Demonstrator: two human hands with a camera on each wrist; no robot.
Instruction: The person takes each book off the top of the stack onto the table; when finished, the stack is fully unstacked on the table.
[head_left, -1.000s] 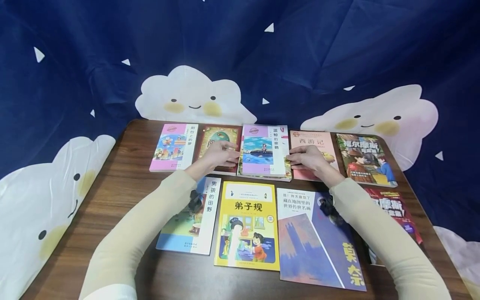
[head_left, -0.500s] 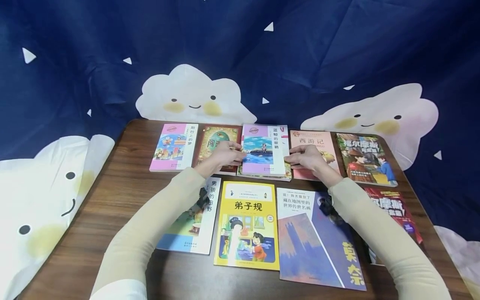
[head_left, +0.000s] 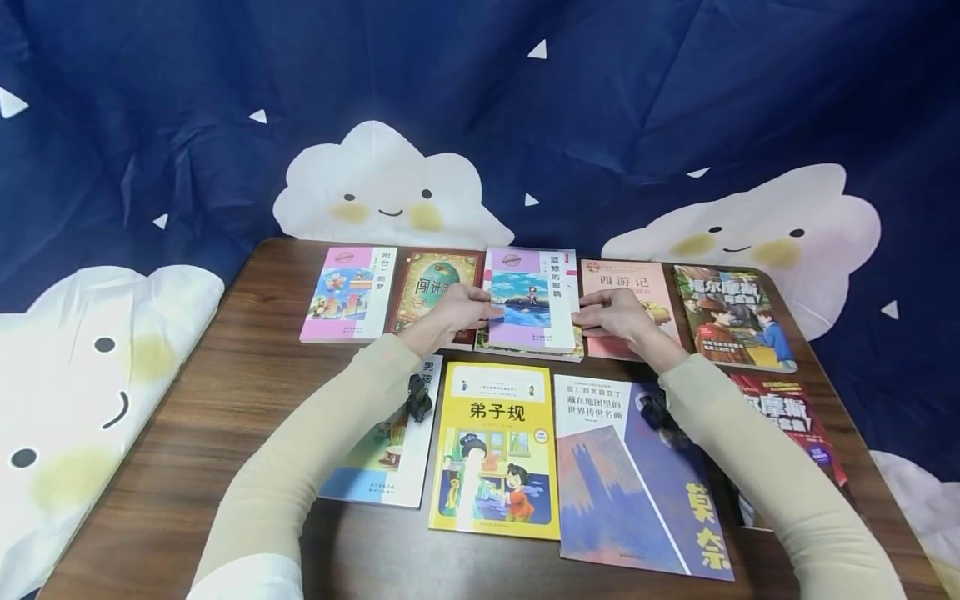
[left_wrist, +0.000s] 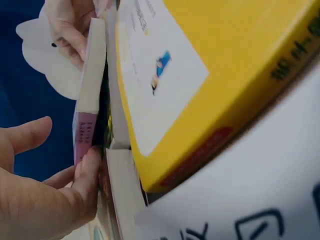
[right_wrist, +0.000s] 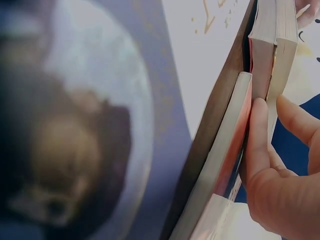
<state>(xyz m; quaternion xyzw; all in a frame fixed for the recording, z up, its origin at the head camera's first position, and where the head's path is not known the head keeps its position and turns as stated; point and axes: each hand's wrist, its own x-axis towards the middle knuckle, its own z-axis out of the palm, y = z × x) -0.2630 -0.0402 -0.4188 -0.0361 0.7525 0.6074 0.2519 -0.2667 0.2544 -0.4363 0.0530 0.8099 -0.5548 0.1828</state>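
Observation:
A pink-and-white paperback (head_left: 528, 298) with a sea picture on its cover lies on another book, on a stack in the back row. At its left edge is my left hand (head_left: 453, 315), fingertips touching the side. In the left wrist view, the left thumb (left_wrist: 35, 134) stands off the cover, with a narrow gap under the top book (left_wrist: 92, 70). My right hand (head_left: 618, 318) is at the stack's right edge, over the pink book (head_left: 628, 292). The right wrist view shows its fairly straight index finger (right_wrist: 258, 130) against the stack's side.
Left of the stack lie a brown-and-green book (head_left: 431, 275) and another pink-and-white paperback (head_left: 345, 304). A detective-cover book (head_left: 727, 321) lies right. In front are a blue-white book (head_left: 408, 467), a yellow book (head_left: 495, 450), a purple book (head_left: 637, 492) and a red book (head_left: 783, 417).
My left hand has shifted slightly right, closer to the top paperback, its fingertips now overlapping the paperback's left edge. The right hand has barely moved. The books lie nearly where they were.

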